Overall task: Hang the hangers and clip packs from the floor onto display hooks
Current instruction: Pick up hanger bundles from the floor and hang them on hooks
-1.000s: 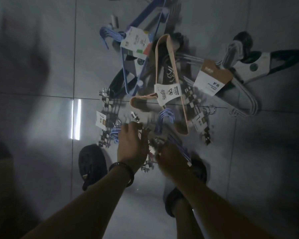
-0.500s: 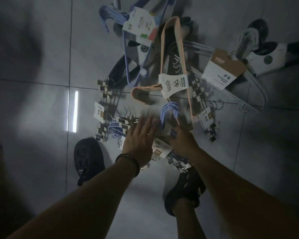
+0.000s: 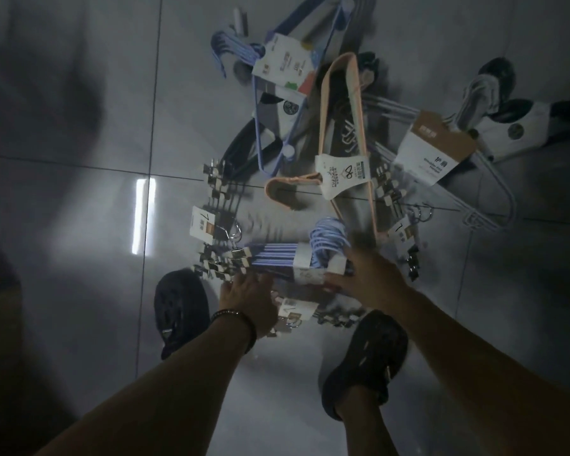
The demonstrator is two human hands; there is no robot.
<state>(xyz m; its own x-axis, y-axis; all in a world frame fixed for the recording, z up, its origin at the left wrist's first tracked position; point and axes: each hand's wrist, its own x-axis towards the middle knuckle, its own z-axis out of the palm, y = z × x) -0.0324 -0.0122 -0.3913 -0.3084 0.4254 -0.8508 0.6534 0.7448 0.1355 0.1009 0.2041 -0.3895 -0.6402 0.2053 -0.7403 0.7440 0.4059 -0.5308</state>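
A pack of light-blue clip hangers (image 3: 277, 256) lies level just above the floor, its clips to the left and its hooks (image 3: 328, 236) to the right. My right hand (image 3: 367, 279) grips its white label end below the hooks. My left hand (image 3: 249, 299) holds the pack's near edge, its fingers curled under and partly hidden. Beyond lie a pink hanger bundle (image 3: 346, 126), blue hangers with a white card (image 3: 283, 65), white hangers with a brown card (image 3: 436, 148) and black hangers (image 3: 514, 126). Clip packs lie at the left (image 3: 203, 222), the right (image 3: 403, 233) and under my hands (image 3: 293, 311).
The floor is glossy grey tile (image 3: 79, 291) with a bright light reflection at the left. My two black shoes (image 3: 181, 311) (image 3: 366, 357) stand just short of the pile. The room is dim and a dark shadow covers the far left.
My right hand closed on the blue clip hanger pack and turned it level. My left hand went from flat above the pile to the pack's near edge.
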